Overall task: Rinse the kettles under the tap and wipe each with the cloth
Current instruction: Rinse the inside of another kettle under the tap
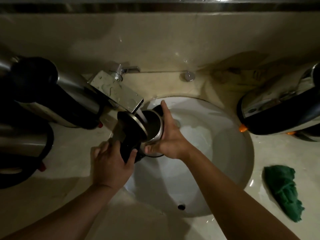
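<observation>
Now we were mid-rinse: kettle (152, 125) tilted under tap (119, 94) at sink's (242, 153) back-left rim, L hand (110, 163) gripping handle, R hand (170, 135) fingers wrapped round body. Next, probably: reach cloth (282, 189) at counter's right edge w/ a freed hand.

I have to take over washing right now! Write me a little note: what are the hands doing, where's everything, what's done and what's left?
Left hand grips the black handle of the kettle being rinsed; right hand holds its steel body, tilted over the sink.
The tap is running into its open mouth.
Two kettles on the left and kettles on the right stand on the counter; I cannot tell which are clean.
The green cloth lies to the right of the sink, untouched.
Left: finish rinsing, wipe this kettle, then check the rest.
</observation>
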